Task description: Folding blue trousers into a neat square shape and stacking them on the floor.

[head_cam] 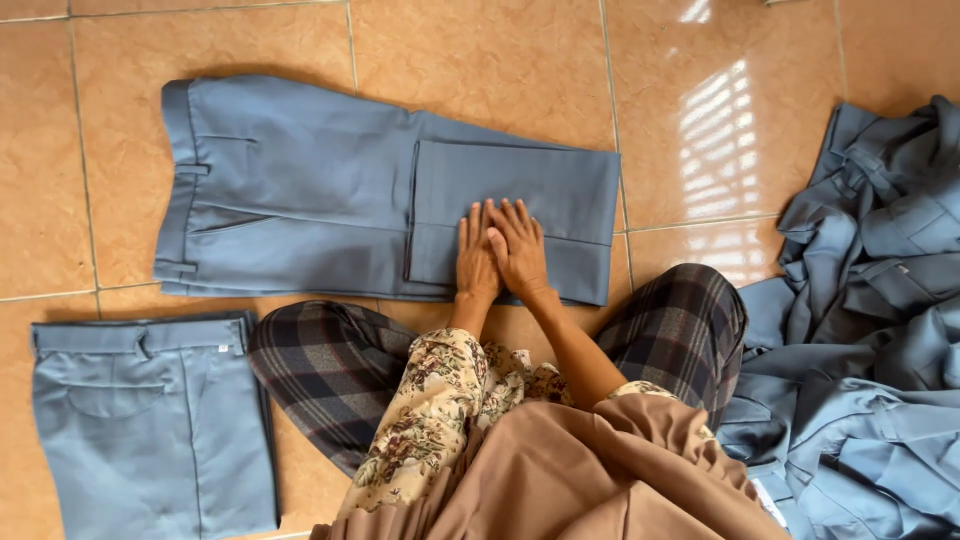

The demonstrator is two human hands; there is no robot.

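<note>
Person sitting cross-legged on a tan tiled floor [500,60], knees in dark plaid fabric showing at both sides. Grey-blue trousers [300,190] lying flat on the tiles straight ahead, waistband to the left, legs folded back once so a doubled panel is sitting at the right end. Both hands are pressing down on that folded panel, side by side and touching: left hand [476,255] flat, fingers straight and released, gripping nothing; right hand [520,250] likewise flat, fingers spread, slightly overlapping the left. A folded pair [150,420] of the same cloth is lying near the left knee. A loose heap of trousers [860,330] is piling at the right, unfolded.
</note>
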